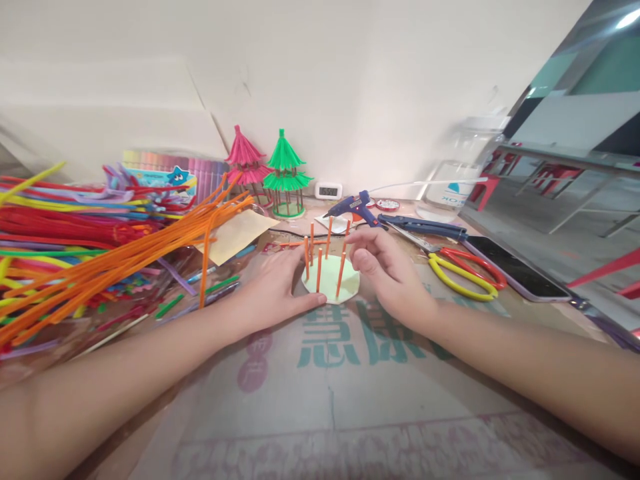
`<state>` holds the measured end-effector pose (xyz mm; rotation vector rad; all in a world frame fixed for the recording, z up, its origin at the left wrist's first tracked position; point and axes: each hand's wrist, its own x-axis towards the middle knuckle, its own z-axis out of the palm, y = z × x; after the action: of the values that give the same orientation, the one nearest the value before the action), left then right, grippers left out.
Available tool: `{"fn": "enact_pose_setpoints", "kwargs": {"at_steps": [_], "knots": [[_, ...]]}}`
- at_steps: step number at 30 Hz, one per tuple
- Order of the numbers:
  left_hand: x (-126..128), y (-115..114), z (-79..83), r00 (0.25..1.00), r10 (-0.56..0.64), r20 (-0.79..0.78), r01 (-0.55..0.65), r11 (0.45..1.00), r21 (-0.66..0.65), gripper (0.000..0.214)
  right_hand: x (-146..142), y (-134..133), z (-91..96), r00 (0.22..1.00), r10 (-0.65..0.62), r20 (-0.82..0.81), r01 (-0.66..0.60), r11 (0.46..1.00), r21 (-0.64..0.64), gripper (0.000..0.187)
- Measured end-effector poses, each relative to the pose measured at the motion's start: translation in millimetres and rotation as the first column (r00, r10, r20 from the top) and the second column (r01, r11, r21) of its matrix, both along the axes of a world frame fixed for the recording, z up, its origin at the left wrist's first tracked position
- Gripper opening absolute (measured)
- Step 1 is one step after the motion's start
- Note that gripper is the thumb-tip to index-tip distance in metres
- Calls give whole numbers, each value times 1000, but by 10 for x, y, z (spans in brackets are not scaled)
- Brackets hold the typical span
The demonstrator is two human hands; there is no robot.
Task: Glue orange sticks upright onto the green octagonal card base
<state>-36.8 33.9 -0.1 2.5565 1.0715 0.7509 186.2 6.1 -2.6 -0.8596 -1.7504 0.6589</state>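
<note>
A pale green round base (330, 280) lies on the work surface with several thin orange posts (319, 270) standing up from it, some leaning slightly. My left hand (275, 283) lies flat at the base's left side, fingers extended and thumb touching its front edge. At the right side, my right hand (390, 273) has curled fingers, their tips at the back right post (347, 228); the exact contact is partly hidden by the fingers. Just behind the base rests a blue glue gun (353, 205) with its nozzle pointing left.
Bundles of orange pipe cleaners (150, 260) and other coloured ones crowd the left. Pink (245, 157) and green (285, 173) pagoda models stand by the wall, near a small clock (329, 191). Scissors (467, 273), a phone (515, 267) and a plastic jug (450, 180) are on the right.
</note>
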Motion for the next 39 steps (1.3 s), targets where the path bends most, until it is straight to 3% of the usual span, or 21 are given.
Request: {"fn": "enact_pose_setpoints", "kwargs": {"at_steps": [3, 8, 12, 15, 18, 20, 22, 23, 24, 27, 30, 34, 39], "knots": [[-2, 4, 7, 999, -13, -43, 14, 1000, 9, 72, -14, -3, 0, 1000, -20, 8, 20, 1000, 8, 10], [-12, 7, -2, 999, -3, -47, 4, 1000, 8, 71, 43, 50, 167, 992, -82, 98, 78, 996, 49, 19], [-19, 14, -22, 998, 24, -52, -23, 1000, 19, 73, 199, 113, 379, 909, 90, 407, -74, 996, -54, 37], [-24, 18, -29, 995, 55, -81, -55, 998, 11, 72, 303, 39, 381, 813, 198, 547, -155, 980, -124, 42], [-33, 15, -27, 990, 83, -110, -83, 997, 11, 76, 342, -155, 278, 803, 324, 500, -237, 944, -230, 45], [-38, 10, -23, 990, 77, -116, -76, 997, 12, 78, 336, -291, 242, 805, 459, 376, -323, 870, -372, 45], [-39, 6, -16, 991, 66, -119, -66, 998, 1, 79, 323, -382, 261, 827, 518, 220, -359, 786, -503, 48], [-38, 5, -12, 990, 68, -120, -70, 997, -11, 79, 320, -401, 281, 857, 489, 162, -345, 778, -525, 48], [-37, 6, -9, 989, 78, -124, -82, 996, -30, 78, 323, -400, 299, 897, 423, 124, -308, 803, -509, 47], [-35, 18, -4, 986, 100, -134, -113, 989, -94, 75, 373, -280, 271, 996, 72, 56, -53, 958, -281, 39], [-51, 42, -16, 985, 91, -145, -111, 984, -141, 79, 457, -44, 108, 977, -202, 63, 208, 971, -119, 26], [-99, 78, -39, 987, 76, -144, -101, 979, -180, 88, 502, 219, -93, 962, -223, 156, 249, 953, -173, 10], [-132, 92, -13, 992, 29, -120, -50, 984, -168, 76, 467, 255, -104, 931, -201, 304, 259, 952, -163, 17]]}}
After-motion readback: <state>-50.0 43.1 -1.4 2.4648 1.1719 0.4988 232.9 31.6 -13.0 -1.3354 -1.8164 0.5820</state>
